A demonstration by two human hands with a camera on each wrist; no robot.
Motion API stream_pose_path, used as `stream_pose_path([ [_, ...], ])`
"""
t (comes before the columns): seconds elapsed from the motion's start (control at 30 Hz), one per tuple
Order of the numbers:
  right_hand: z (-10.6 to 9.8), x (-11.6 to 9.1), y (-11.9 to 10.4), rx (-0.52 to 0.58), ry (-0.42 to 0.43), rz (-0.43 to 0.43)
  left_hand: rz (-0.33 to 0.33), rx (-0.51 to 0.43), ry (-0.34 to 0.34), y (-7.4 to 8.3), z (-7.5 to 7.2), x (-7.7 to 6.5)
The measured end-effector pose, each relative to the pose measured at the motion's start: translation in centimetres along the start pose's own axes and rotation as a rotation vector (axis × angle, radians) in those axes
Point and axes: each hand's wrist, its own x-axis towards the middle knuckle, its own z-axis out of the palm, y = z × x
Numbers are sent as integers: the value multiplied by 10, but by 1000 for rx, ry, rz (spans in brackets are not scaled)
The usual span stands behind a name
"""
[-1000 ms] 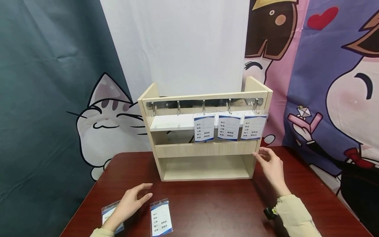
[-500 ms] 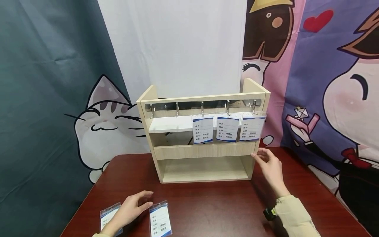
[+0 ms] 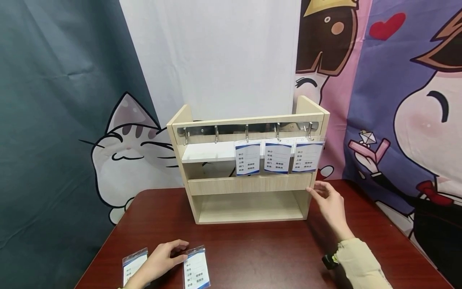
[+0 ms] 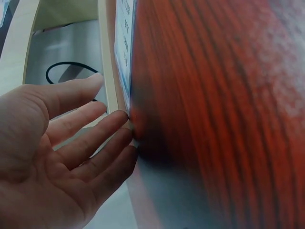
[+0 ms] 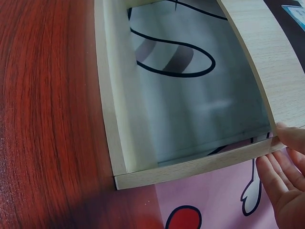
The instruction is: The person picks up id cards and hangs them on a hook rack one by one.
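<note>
A wooden desktop shelf (image 3: 249, 186) stands on the table, with a metal hook rail along its upper front. Three ID badges hang side by side from the right-hand hooks, the middle one (image 3: 278, 156) between two others. My right hand (image 3: 330, 202) grips the shelf's right side panel (image 5: 200, 163), thumb at the front edge and fingers along the outside. On the table lies an ID badge (image 3: 196, 269) in a clear sleeve. My left hand (image 3: 159, 261) is beside it, fingers loosely extended and thumb right at its upper left corner. Another badge (image 3: 132, 265) lies partly hidden behind my left wrist.
Two bare hooks, one of them a left hook (image 3: 216, 134), are on the rail's left part. The red-brown table (image 3: 260, 253) extends in front of the shelf. Printed curtains (image 3: 382, 100) hang close behind it.
My left hand has moved down toward the front, its thumb coming to the right badge's corner. My right hand keeps its grip on the shelf. The head view has shifted slightly.
</note>
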Motion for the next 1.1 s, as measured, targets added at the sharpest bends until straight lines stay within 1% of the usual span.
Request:
stream_pose_path([
  [0.1, -1, 0, 1, 4, 6, 5, 14, -7, -5, 1, 0, 2],
  [0.27, -1, -1, 2, 10, 3, 23, 7, -14, -32, 2, 1, 2],
  [0.33, 0, -2, 2, 9, 0, 26, -6, -1, -48, 3, 1, 1],
  [0.43, 1, -3, 2, 13, -1, 29, -5, 22, -55, 4, 0, 1],
  [0.57, 2, -3, 1, 27, 2, 30, -6, 60, -56, 7, -2, 5],
  [0.7, 2, -2, 0, 30, 1, 41, -21, 90, -63, 8, -2, 7],
  [0.9, 3, -3, 1, 29, -5, 53, -10, 87, -63, 8, -2, 7],
  [1.1, 3, -2, 2, 39, 2, 56, -9, 77, -80, 6, -2, 12],
])
